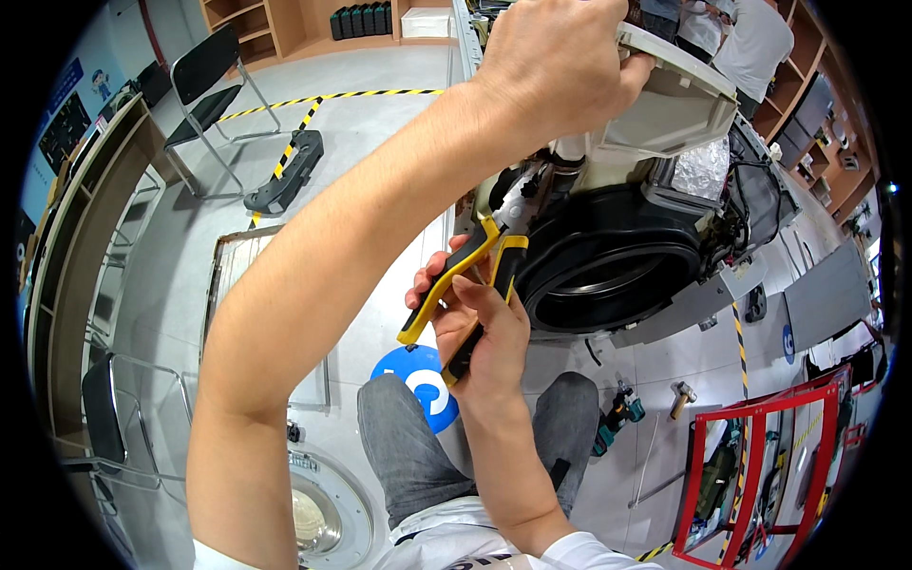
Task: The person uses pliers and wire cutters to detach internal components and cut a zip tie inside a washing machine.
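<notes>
My left hand (560, 66) reaches up across the view with closed fingers, gripping the edge of a pale plastic housing (670, 119) at the top front of an opened-up washing machine. My right hand (492, 337) is lower down, wrapped round the yellow-and-black handles of a pair of pliers (514, 207). The handles are spread apart. The pliers' metal jaws point up into dark parts below the housing; what lies between the jaws is unclear. Just right of the pliers is the machine's black rubber door seal (616, 271). Dark wiring (760, 204) and a foil-wrapped part (701, 169) sit beside the housing.
A round washer door (356, 508) lies on the floor at lower left. To the right are a green cordless drill (617, 418), a hammer (681, 400) and a red tool rack (691, 484). A black chair (204, 104) stands far left; people (755, 43) stand beyond the machine.
</notes>
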`<state>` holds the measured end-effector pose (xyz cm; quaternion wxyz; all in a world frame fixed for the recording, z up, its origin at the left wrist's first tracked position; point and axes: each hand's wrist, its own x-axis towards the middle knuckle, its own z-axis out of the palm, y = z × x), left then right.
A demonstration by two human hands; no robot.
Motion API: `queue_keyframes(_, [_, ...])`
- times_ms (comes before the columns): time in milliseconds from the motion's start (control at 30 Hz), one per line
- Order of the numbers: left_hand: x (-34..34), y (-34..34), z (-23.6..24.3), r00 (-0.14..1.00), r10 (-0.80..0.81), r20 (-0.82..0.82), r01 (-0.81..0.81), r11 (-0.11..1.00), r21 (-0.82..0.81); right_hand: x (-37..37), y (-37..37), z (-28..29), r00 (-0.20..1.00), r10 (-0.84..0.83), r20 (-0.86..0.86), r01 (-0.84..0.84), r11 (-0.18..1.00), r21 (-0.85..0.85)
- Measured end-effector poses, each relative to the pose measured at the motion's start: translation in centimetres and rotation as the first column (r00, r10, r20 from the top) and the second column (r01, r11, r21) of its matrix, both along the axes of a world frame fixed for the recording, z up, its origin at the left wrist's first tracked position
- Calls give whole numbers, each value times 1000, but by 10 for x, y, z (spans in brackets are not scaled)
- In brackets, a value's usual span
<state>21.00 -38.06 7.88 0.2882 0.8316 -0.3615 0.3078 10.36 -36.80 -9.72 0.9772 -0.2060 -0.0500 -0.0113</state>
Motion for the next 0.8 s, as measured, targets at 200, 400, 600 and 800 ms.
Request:
queue_keyframes(200, [-2,-3,-2,999,-31,-8,30,998,-46,-6,-16,-3,1000,20,6,-19,1000,-16])
queue_keyframes(400, [-4,-5,-2,999,-4,31,6,998,-55,-6,-16,3,999,35,-9,-35,997,-61])
queue_keyframes(600, [-11,-1,-8,998,30,48,-30,999,-14,-12,-11,3,994,109,-12,-110,983,-150])
queue_keyframes(800, [-6,2,-4,999,6,-39,-6,1000,5,-31,-49,-14,996,68,-51,-85,866,-493])
